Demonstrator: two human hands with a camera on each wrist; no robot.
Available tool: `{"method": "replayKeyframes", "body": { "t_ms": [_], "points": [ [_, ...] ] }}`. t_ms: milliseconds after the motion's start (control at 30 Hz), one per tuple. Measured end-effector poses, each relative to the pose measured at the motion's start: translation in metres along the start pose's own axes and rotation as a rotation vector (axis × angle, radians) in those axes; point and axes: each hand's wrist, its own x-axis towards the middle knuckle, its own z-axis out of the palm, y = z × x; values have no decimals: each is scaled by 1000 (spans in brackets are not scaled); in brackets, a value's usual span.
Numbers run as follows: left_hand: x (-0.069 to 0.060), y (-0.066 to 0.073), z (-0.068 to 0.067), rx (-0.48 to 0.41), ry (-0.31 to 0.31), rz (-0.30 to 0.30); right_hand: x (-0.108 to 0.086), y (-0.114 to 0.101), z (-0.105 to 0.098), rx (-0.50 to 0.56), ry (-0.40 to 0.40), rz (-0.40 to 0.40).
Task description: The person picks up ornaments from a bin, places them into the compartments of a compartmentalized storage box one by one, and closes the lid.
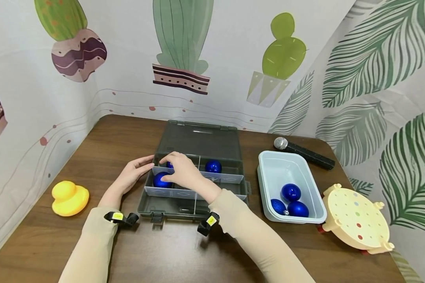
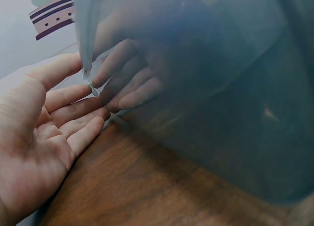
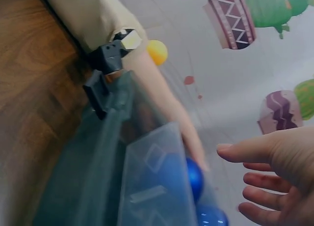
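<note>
A dark translucent divided case lies with its lid folded back. Its back row holds a blue ball at right and another blue ball at left, partly hidden. A third blue ball sits in the middle row's left end. My left hand rests its fingertips against the case's left side, fingers fairly straight in the left wrist view. Over the left compartments hovers my right hand. In the right wrist view its thumb and fingers are apart with nothing between them, beside the balls.
Right of the case stands a pale blue tub with three blue balls. Behind it lies a black microphone. A cream round toy drum is at far right, a yellow rubber duck at left.
</note>
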Motion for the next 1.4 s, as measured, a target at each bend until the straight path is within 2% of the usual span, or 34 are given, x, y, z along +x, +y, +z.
{"method": "replayKeyframes", "body": {
  "t_ms": [267,567,767,1000,1400],
  "points": [
    [0,0,1,-15,-1,-2,-19,13,-36,76,104,-29],
    [0,2,1,4,-1,-12,-48,37,-84,30,186,-3],
    [0,1,0,20,0,-17,-71,62,-109,-10,208,63],
    [-2,2,-1,28,-1,-30,-98,95,-126,-63,243,139],
    [-2,2,-1,35,4,-37,-140,144,-139,-66,221,221]
  ]
}}
